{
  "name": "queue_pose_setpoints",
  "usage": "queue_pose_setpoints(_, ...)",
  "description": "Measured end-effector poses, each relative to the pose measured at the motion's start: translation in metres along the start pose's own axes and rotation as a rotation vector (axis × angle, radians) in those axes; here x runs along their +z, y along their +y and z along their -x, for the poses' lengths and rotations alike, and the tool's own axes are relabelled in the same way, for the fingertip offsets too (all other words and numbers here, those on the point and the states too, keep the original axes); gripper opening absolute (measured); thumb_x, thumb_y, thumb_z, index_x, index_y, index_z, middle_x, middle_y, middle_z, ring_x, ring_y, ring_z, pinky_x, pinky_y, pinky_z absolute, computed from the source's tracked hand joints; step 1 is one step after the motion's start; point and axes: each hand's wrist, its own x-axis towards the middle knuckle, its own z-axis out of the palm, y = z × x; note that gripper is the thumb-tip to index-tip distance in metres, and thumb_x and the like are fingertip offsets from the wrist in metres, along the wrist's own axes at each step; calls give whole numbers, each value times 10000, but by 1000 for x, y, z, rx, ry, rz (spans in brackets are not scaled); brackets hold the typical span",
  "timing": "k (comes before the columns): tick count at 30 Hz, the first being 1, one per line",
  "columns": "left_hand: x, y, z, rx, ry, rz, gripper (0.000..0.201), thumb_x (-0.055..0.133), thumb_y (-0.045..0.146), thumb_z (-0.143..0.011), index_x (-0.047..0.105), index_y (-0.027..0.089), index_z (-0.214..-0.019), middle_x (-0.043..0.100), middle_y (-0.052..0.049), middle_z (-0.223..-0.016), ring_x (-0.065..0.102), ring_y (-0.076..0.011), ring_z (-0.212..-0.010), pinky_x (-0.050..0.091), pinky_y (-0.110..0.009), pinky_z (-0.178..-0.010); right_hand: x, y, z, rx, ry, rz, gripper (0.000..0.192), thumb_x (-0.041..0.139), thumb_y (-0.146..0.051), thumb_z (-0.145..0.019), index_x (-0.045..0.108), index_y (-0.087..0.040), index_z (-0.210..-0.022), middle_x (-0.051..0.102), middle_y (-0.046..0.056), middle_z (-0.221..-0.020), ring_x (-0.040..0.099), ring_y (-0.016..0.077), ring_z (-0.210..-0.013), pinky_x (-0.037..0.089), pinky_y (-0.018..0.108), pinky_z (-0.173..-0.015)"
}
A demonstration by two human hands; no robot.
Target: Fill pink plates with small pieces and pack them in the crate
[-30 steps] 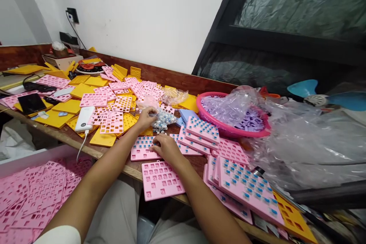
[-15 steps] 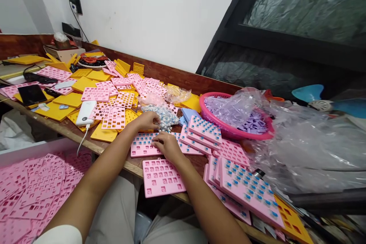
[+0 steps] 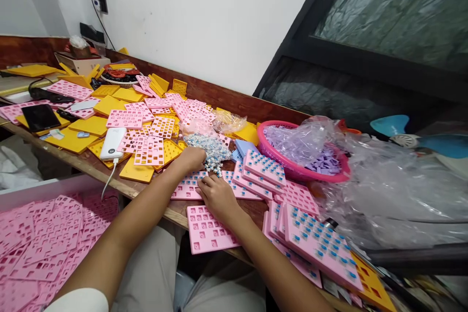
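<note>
A pink plate with square holes (image 3: 188, 186), partly filled with blue switches, lies on the wooden table (image 3: 175, 210) under both hands. My left hand (image 3: 190, 158) rests at its far edge, fingers curled, right beside a heap of small blue-and-white switches (image 3: 209, 147); what it holds is hidden. My right hand (image 3: 216, 196) presses fingertips onto the plate's near right part. Just in front lies an empty pink plate (image 3: 208, 229) at the table's edge.
Filled pink plates (image 3: 263, 167) are stacked to the right, more (image 3: 319, 243) at the near right. A pink basket (image 3: 297, 171) holds purple parts in plastic. Yellow and pink plates (image 3: 126, 119), a white power bank (image 3: 112, 143) and a phone (image 3: 39, 117) cover the left. A bin of pink plates (image 3: 44, 239) stands lower left.
My left hand came down from the bag of switches to the far edge of the plate. My right hand stayed on the plate, shifting slightly. The camera drifted a little.
</note>
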Motion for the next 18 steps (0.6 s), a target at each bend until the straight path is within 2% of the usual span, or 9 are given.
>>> queue_pose_setpoints(3,1,-4,1,-36,4,25,156,631,255,-803,757,164,-818,744,-137,-903,696,-265,-854,506,-332,-778,-8,-8,7,-7,-44,50,239,504,-286,-1011,697,-162,-1079,670,124,-1033,561,251,-968,435,370,-825)
queue_pose_setpoints(5,-1,-9,2,-40,12,51,163,616,255,-823,749,165,-803,747,-131,-897,697,-254,-850,503,-315,-769,-13,-6,8,4,-52,5,248,495,-291,-1014,692,-165,-1097,670,121,-1049,570,242,-975,437,361,-844)
queue_pose_setpoints(8,-8,-16,3,-31,47,102,173,603,289,-858,744,188,-857,752,-103,-946,695,-236,-867,494,-288,-756,-16,10,-1,43,-50,-184,226,499,-274,-1014,704,-196,-1074,680,80,-1024,604,198,-945,452,307,-838)
queue_pose_setpoints(11,-20,-19,9,-33,122,157,207,556,319,-917,726,210,-964,750,-79,-1000,686,-223,-911,484,-276,-763,-13,33,-22,197,29,-258,188,528,-203,-985,710,-194,-1027,690,67,-1009,633,183,-936,458,286,-844)
queue_pose_setpoints(14,-29,-19,33,-19,306,331,221,506,300,-960,704,208,-993,742,-68,-983,672,-216,-918,483,-285,-785,-4,49,-45,326,30,-155,125,619,-210,-922,726,-195,-985,695,91,-1011,646,225,-945,462,315,-832)
queue_pose_setpoints(16,-28,-16,62,12,442,473,242,467,297,-988,692,208,-1004,726,-64,-988,663,-211,-925,490,-300,-816,2,54,-58,363,-17,-98,91,670,-242,-889,741,-204,-931,694,107,-998,652,248,-933,467,326,-803)
queue_pose_setpoints(18,-20,-11,95,24,515,552,279,421,303,-1015,680,219,-1078,701,-71,-1058,651,-213,-989,493,-321,-875,8,55,-67,390,-40,-73,69,704,-256,-864,745,-201,-852,690,120,-983,657,256,-924,471,328,-789)
